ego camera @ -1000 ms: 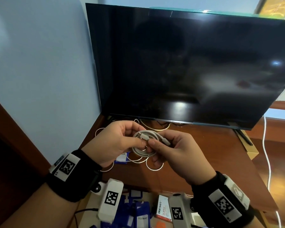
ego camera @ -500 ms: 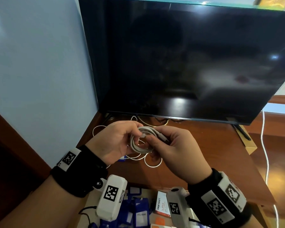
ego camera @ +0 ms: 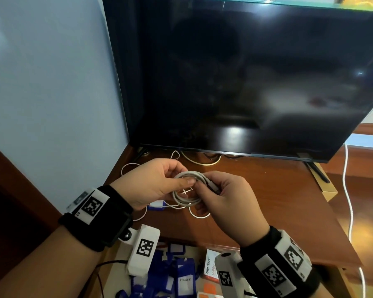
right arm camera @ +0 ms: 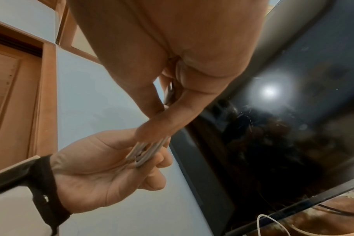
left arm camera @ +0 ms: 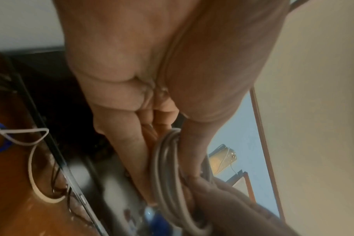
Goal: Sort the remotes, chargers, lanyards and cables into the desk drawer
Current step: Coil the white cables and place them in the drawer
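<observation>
Both hands meet over the brown wooden worktop [ego camera: 256,190] in the head view, sharing one coiled grey-white cable [ego camera: 186,190] held in the air in front of the dark flat television screen [ego camera: 246,78]. My left hand [ego camera: 151,186] pinches the coil's left side between thumb and fingers; my right hand [ego camera: 228,201] grips the right side, with the cable's plug end lying across its fingers. Thin white loose cables [ego camera: 194,214] lie on the worktop under the hands. Below the worktop edge I see the open desk drawer [ego camera: 116,257], with blue lanyard card holders [ego camera: 181,276] inside it.

From the left wrist, I see the left hand [left arm camera: 152,79] with its thumb and fingers closed on the coiled cable [left arm camera: 168,175], several grey loops side by side between them. A white cable [left arm camera: 32,159] loops on the worktop [left arm camera: 14,199] to the left.

From the right wrist, the right hand [right arm camera: 172,63] clamps the cable loops [right arm camera: 145,151] between thumb and fingers, and the left hand [right arm camera: 103,172] curls round the same loops from below, beside the television [right arm camera: 283,127].
</observation>
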Motion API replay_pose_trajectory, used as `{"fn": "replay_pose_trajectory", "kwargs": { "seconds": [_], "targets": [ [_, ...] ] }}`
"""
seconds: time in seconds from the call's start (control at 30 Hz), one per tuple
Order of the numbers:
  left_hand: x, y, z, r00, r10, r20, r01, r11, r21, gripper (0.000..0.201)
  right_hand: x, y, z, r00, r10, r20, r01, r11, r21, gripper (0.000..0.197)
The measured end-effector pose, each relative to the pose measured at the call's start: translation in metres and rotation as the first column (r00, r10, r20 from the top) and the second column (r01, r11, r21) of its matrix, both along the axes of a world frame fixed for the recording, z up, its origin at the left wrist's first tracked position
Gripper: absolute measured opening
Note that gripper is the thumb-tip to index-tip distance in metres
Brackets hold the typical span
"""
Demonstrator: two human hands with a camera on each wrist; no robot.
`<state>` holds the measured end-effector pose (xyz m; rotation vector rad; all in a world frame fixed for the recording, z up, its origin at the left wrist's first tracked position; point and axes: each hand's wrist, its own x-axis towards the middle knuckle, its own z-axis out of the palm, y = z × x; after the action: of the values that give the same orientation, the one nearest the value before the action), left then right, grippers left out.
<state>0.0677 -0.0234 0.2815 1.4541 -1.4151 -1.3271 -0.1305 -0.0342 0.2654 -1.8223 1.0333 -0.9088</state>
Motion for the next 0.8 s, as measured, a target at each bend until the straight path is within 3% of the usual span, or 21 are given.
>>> {"fn": "replay_pose_trajectory", "kwargs": {
  "seconds": [0.17,0.27,0.33,0.4,0.47,0.53,0.63,0.8],
  "targets": [
    [0.002,0.001,0.004,0.914,0.011,0.405,0.062,0.984,-0.166,0.020,0.000,-0.003,0.000,1.000,-0.008,-0.024,0.007,0.999,-0.032,0.015],
    [-0.003,0.005,0.002,0.892,0.137,0.431,0.002,0.952,-0.307,0.021,0.000,-0.007,-0.003,0.998,-0.038,-0.056,0.034,0.997,-0.076,0.016],
    [-0.007,0.007,-0.002,0.895,0.243,0.373,-0.079,0.912,-0.404,0.023,0.000,-0.008,-0.004,0.996,-0.058,-0.070,0.050,0.993,-0.107,0.016],
    [-0.006,0.007,-0.002,0.906,0.264,0.332,-0.127,0.916,-0.381,0.026,-0.001,-0.008,-0.004,0.997,-0.054,-0.061,0.047,0.993,-0.106,0.016],
    [0.000,0.003,-0.002,0.969,0.127,0.211,-0.088,0.979,-0.185,0.028,-0.003,-0.008,-0.004,0.998,-0.037,-0.044,0.033,0.996,-0.082,0.015],
    [0.009,0.003,-0.002,0.998,0.025,-0.053,-0.024,0.999,0.022,0.024,-0.005,-0.008,-0.001,1.000,-0.018,-0.012,0.018,0.998,-0.054,0.015],
    [0.017,0.002,-0.002,0.949,0.038,-0.314,0.009,0.989,0.147,0.024,-0.006,-0.008,0.007,0.998,0.027,0.054,-0.028,1.000,0.008,0.013],
    [0.013,0.003,-0.003,0.899,0.100,-0.426,-0.019,0.982,0.190,0.021,-0.004,-0.011,0.018,0.990,0.115,0.084,-0.124,0.986,0.115,0.007]
  ]
}}
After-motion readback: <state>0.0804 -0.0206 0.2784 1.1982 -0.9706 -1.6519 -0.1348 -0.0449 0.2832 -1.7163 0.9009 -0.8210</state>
